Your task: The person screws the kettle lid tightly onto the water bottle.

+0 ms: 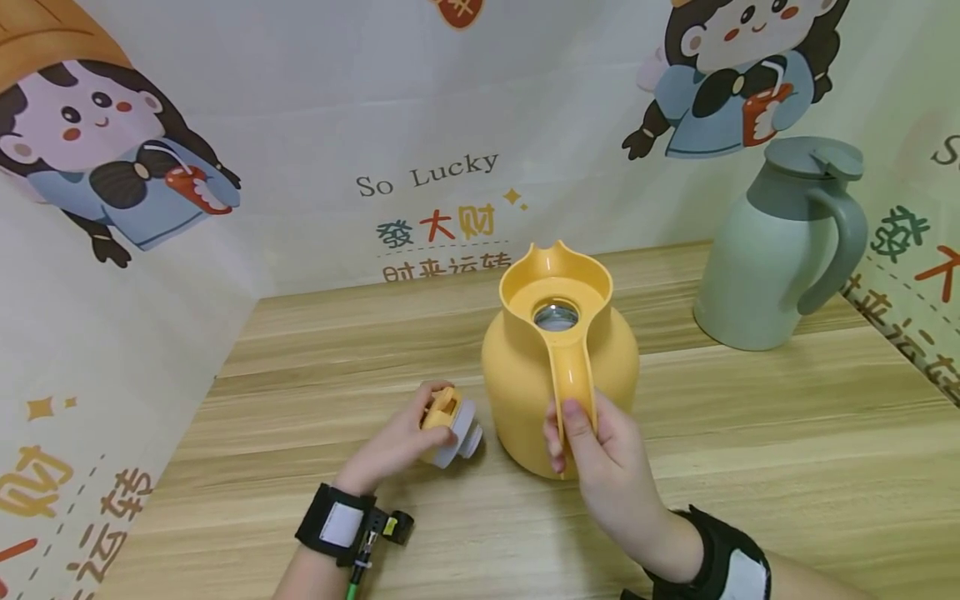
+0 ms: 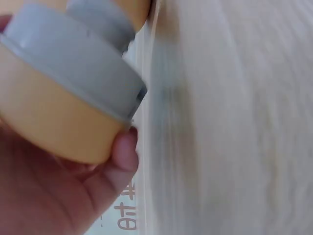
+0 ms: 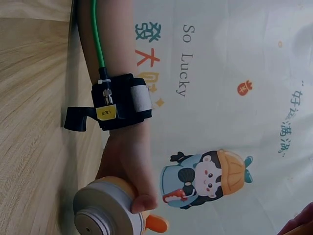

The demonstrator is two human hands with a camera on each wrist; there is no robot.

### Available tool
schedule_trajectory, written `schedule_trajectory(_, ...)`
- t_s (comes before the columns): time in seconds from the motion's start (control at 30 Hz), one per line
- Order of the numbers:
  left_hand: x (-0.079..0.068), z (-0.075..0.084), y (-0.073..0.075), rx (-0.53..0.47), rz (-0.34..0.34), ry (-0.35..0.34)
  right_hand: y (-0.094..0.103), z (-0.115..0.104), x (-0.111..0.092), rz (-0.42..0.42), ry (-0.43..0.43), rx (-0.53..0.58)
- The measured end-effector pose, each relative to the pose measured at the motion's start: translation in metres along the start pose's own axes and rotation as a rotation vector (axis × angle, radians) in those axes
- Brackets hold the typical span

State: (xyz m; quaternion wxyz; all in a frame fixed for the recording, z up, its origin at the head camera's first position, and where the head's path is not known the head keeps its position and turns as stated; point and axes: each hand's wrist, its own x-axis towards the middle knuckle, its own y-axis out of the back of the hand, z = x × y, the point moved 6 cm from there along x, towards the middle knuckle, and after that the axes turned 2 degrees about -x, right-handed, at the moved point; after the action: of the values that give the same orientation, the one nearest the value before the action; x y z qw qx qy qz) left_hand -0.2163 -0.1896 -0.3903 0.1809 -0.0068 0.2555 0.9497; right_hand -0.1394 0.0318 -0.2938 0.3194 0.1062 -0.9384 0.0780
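A yellow jug [image 1: 517, 375] stands upright on the wooden table, its round mouth uncovered and a shiny lining showing inside. My right hand [image 1: 615, 475] grips the lower part of its handle [image 1: 573, 375], thumb on the near side. To the left of the jug, my left hand [image 1: 401, 437] holds the stopper lid [image 1: 450, 429], yellow on top with a grey threaded plug turned toward the jug. In the left wrist view the thumb and fingers wrap the lid's yellow side [image 2: 54, 107]. The right wrist view shows the lid's grey underside [image 3: 102, 208] in the left hand.
A pale green jug [image 1: 757, 258] with a closed grey-green lid stands at the back right of the table [image 1: 787, 467]. Behind runs a printed backdrop [image 1: 315, 150] with cartoon figures and lettering. A strap with a small camera [image 1: 397, 527] and green cable sits on the left wrist.
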Motion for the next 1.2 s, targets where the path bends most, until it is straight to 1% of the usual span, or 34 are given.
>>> schedule_trajectory(0.1,0.003,-0.001,0.006,-0.003,0.098,0.025,0.000,0.000,0.000,0.003,0.011,0.004)
schedule_trajectory(0.13,0.004,-0.001,0.008,0.006,0.129,0.026,0.000,0.000,0.000,0.004,0.027,0.008)
schedule_trajectory(0.2,0.009,-0.010,0.011,0.003,0.177,0.030,0.000,-0.001,0.000,0.006,0.032,0.008)
schedule_trajectory(0.3,0.010,-0.005,0.015,-0.008,0.234,0.041,0.000,-0.002,0.001,0.007,0.010,-0.002)
schedule_trajectory(0.43,0.011,0.005,0.020,-0.022,0.289,0.046,0.001,-0.001,0.000,0.005,-0.026,-0.016)
schedule_trajectory(0.47,0.011,0.008,0.021,-0.020,0.298,0.039,0.001,-0.001,0.000,0.004,-0.016,-0.014)
schedule_trajectory(0.6,0.013,0.023,0.025,-0.016,0.324,0.010,0.000,-0.001,0.000,0.005,0.016,0.002)
schedule_trajectory(0.67,0.015,0.031,0.026,-0.022,0.333,0.006,0.000,-0.001,-0.001,0.007,0.034,0.012)
schedule_trajectory(0.73,0.016,0.041,0.027,-0.043,0.348,0.000,0.000,0.000,-0.001,0.009,0.032,0.016)
schedule_trajectory(0.87,0.021,0.060,0.033,-0.059,0.413,-0.025,0.000,0.000,-0.001,0.009,0.041,0.015)
schedule_trajectory(0.93,0.023,0.071,0.038,-0.058,0.449,-0.046,0.000,0.000,-0.001,0.009,0.048,0.015)
schedule_trajectory(1.03,0.025,0.088,0.043,-0.058,0.483,-0.074,0.000,0.000,-0.001,0.010,0.043,0.012)
schedule_trajectory(1.2,0.029,0.121,0.050,-0.102,0.538,-0.157,0.000,0.002,-0.003,0.007,0.048,0.014)
